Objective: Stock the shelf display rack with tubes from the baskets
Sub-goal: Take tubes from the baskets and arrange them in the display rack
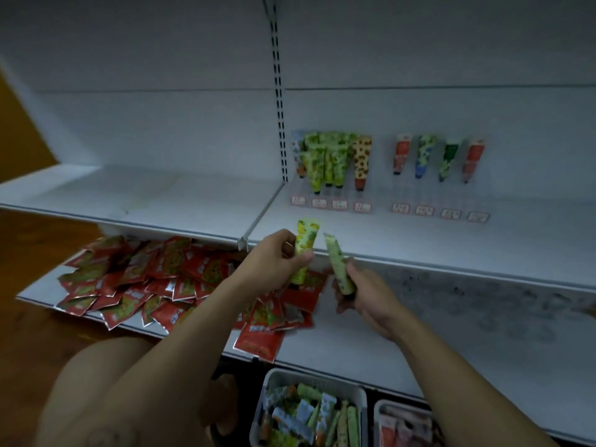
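Observation:
My left hand (277,262) grips a yellow-green tube (304,245) upright in front of the middle shelf edge. Just to its right, my right hand (366,293) holds a pale green tube (338,267), tilted with its flat end up. On the shelf behind stands a clear display rack (364,188) with several green tubes and a spotted orange one in its left section. A second rack section (440,195) to the right holds several single tubes. A white basket (314,379) full of mixed tubes sits at the bottom, under my right forearm.
A pile of red sachets (167,279) covers the lower shelf's left part. A second basket (406,424) with reddish tubes sits at the bottom right. The white middle shelf (145,191) stretches left. A slotted metal upright (279,91) divides the back panel. My knee (106,398) fills the lower left.

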A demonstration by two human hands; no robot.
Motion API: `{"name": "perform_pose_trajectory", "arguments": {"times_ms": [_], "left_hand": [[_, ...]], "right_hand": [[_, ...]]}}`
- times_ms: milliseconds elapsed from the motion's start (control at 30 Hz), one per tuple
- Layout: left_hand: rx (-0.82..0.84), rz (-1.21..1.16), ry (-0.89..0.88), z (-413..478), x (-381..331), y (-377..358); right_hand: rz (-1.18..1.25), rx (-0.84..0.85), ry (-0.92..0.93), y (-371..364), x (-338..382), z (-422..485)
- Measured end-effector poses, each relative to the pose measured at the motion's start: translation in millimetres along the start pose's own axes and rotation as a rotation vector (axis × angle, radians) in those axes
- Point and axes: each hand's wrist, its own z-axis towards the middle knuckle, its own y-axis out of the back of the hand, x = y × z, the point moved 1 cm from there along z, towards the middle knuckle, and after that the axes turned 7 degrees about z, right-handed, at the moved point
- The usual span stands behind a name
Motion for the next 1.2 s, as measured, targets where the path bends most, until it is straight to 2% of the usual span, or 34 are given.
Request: {"name": "perform_pose_trajectory", "arguments": {"times_ms": [233,567,767,933,1133,1200], "left_hand": [[-0.119,-0.163,-0.063,46,-21,14],[-0.245,-0.17,-0.094,130,-16,53],[-0.277,-0.059,-0.216,183,-24,66],[-0.276,-0.025,-0.304,214,-11,64],[-0.297,-0.126,-0.335,237,6,67],[-0.259,-0.145,-0.353,239,8,64]], "right_hand": [[-0.311,-0.132,0.315,0,55,34],[-0.243,-0.212,0.375,28,116,107],[-0.562,-0.372,0.538,31,143,158],[-0.753,-0.343,0.494,24,144,191],[-1.066,-0.348,0.569,15,147,201],[-1.086,-0.356,0.613,12,149,200]]}}
